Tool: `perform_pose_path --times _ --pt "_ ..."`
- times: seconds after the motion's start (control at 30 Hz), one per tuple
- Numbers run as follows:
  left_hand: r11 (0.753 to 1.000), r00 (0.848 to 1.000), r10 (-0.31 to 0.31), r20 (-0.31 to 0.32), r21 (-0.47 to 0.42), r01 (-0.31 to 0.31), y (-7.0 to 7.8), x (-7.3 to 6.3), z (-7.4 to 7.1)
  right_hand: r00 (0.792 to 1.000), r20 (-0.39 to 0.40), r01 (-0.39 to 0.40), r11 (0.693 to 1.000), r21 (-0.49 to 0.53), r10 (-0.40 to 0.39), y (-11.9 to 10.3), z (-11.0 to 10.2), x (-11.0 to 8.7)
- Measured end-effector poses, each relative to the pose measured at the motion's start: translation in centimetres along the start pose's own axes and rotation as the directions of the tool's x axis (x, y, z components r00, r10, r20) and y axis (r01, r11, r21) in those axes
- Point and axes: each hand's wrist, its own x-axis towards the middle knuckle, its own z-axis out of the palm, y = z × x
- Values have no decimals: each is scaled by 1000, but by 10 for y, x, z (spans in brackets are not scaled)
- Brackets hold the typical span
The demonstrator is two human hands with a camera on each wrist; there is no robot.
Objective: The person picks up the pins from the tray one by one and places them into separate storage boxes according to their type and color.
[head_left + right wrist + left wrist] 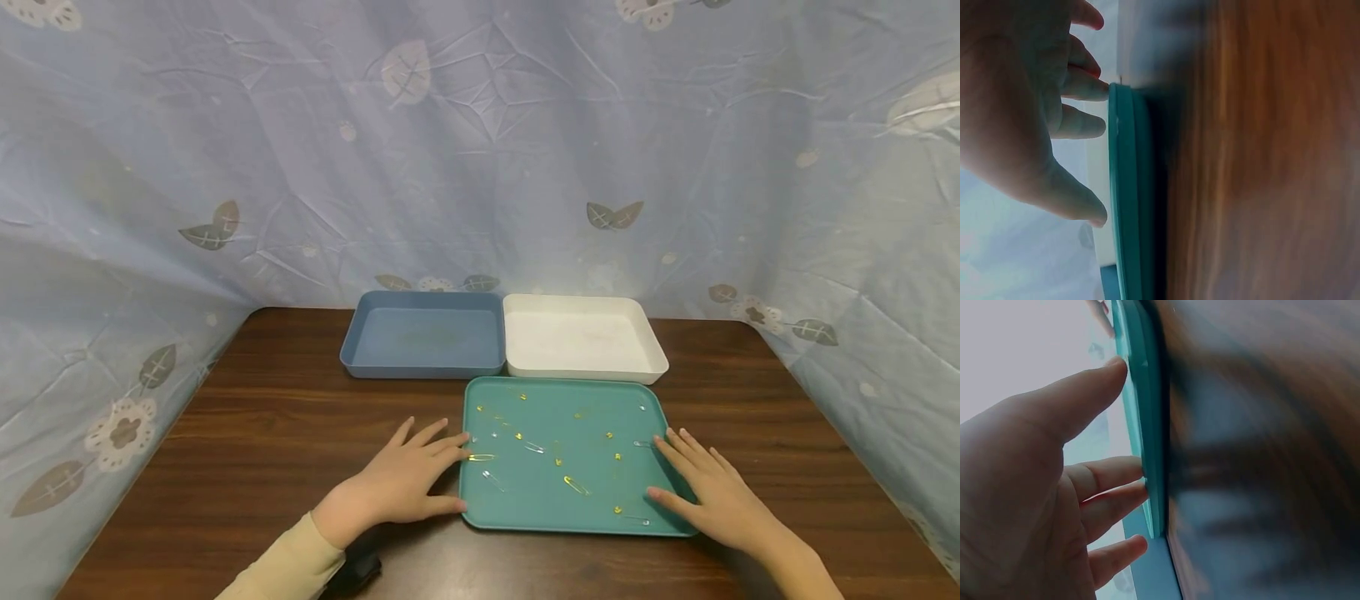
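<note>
A shallow teal tray [540,512] lies on the table in the head view, with several gold and silver safety pins scattered over it. One larger gold safety pin [576,485] is near its middle front, and a silver safety pin [534,447] lies farther back. My left hand [405,475] has its fingers spread, the fingertips and thumb right at the tray's left rim. Over the right edge reaches my right hand [712,492], fingers extended, near a small silver safety pin [642,444]. Both wrist views show straight fingers beside the teal rim [1141,394].
Behind the teal tray stand a blue tray [427,333] and a white tray [585,333], side by side. A dark object [356,573] sits by the left forearm. Patterned fabric [480,167] hangs around the brown wooden table [285,417].
</note>
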Motion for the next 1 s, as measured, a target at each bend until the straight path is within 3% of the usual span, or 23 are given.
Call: perform_pose_path --times 0.5,0.77,1.0 --pt "997 997 -65 -45 -42 63 -35 -39 -9 993 12 120 989 -90 -120 -36 19 18" --pt "997 994 -80 -70 -18 79 -48 -52 -8 987 47 156 984 -90 -153 -48 24 24" --pt "996 995 -80 -53 -53 77 -55 -56 -14 983 58 179 979 -94 -174 -54 23 27"
